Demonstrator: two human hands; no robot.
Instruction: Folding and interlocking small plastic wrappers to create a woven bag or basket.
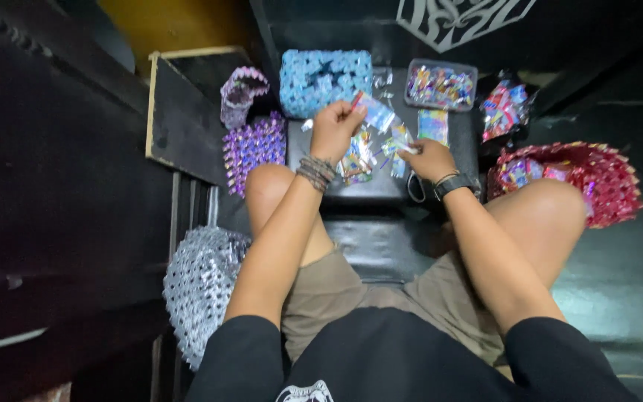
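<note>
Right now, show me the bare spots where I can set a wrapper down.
The dark seat between the knees is bare, bordered by the shorts and the small black table. That table's near edge is clear too. It is crowded farther out: wrapper pieces under the left hand and right hand, then the blue woven box and clear tub.

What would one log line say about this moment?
left hand: holds foil wrapper strip | right hand: pinches small folded wrapper piece | around: blue woven basket, red woven basket, clear tub of wrappers

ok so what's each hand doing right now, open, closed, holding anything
Left hand: closed, pinching a folded wrapper strip raised above the black stool.
Right hand: closed on a small wrapper piece, low over the stool.
</note>
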